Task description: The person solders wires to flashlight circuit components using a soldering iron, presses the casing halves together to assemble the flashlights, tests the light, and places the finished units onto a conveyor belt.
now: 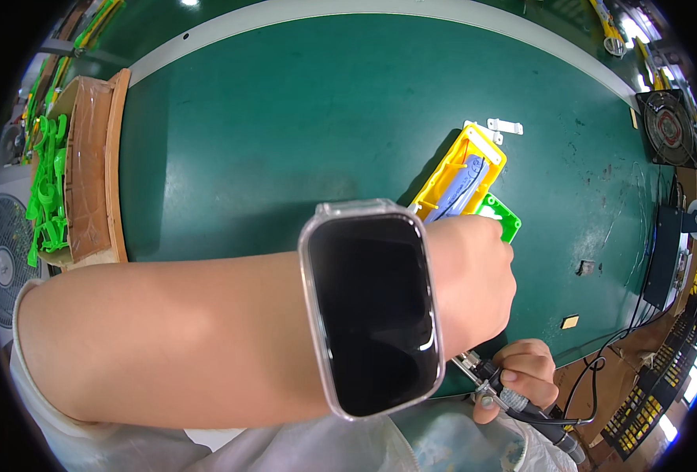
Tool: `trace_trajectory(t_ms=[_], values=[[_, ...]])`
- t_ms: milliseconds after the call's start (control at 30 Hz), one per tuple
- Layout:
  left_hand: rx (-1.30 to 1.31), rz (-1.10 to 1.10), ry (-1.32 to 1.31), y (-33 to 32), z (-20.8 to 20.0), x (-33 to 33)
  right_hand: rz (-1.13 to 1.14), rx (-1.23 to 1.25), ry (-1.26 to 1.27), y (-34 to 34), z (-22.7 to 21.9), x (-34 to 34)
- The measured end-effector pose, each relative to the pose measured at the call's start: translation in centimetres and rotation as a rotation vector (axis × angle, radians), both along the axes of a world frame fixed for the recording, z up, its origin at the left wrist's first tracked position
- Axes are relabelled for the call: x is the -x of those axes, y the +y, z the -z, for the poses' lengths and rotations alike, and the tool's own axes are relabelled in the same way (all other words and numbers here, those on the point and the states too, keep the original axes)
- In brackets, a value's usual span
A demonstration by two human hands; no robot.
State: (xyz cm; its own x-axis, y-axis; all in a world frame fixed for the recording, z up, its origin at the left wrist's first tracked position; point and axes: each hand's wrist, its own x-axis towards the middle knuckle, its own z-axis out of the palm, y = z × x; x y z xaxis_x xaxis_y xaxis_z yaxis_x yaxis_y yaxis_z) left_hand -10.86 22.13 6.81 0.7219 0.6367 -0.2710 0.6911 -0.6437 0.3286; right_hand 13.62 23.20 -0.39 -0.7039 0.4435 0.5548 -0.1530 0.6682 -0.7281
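Note:
My left arm reaches across from the left, with a black-screened watch (373,313) at the wrist. My left hand (474,279) is curled with its back up, hiding its fingers and whatever they hold. It partly covers a yellow plastic housing (452,167) with a blue cylindrical battery (465,186) and thin dark wires inside. A green plastic part (509,219) shows just beyond the knuckles. Below, my right hand (528,377) is closed round a soldering iron (513,400) with a black handle, knurled collar and metal bracket. Its tip is hidden under my left hand.
A small white bracket (506,126) lies beyond the housing on the green tabletop (285,141). At the left stands a box (92,169) of green plastic parts (49,189). On the right are a square fan (668,128), a yellowish block (570,322), a black box (663,256) and cables (596,377).

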Motion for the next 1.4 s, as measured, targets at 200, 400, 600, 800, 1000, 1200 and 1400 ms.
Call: trace_trajectory(t_ms=[200, 400, 600, 800, 1000, 1200, 1400], values=[[0.065, -0.027, -0.067, 0.1, -0.1, 0.2, 0.001, 0.0, 0.005, 0.0, 0.0, 0.0], [-0.034, -0.051, -0.073, 0.0, -0.8, 0.2, -0.013, 0.003, 0.018, 0.1, 0.1, 0.0], [0.149, 0.106, 0.163, 0.7, -1.2, -0.9, 0.0, 0.002, 0.039, -0.1, 0.3, 0.0], [0.078, 0.177, 0.263, 0.7, -1.7, -1.5, 0.012, 0.018, 0.012, -0.2, 0.1, -0.1], [-0.07, 0.164, 0.299, 0.0, -0.7, -1.3, 0.011, 0.015, 0.023, -0.2, 0.2, 0.0], [-0.079, 0.177, 0.322, -0.5, -1.1, -1.9, 0.007, 0.018, 0.021, -0.1, 0.0, 0.3], [-0.093, 0.16, 0.284, -0.3, -1.5, -1.9, 0.018, 0.019, 0.037, -0.1, 0.1, 0.5]])
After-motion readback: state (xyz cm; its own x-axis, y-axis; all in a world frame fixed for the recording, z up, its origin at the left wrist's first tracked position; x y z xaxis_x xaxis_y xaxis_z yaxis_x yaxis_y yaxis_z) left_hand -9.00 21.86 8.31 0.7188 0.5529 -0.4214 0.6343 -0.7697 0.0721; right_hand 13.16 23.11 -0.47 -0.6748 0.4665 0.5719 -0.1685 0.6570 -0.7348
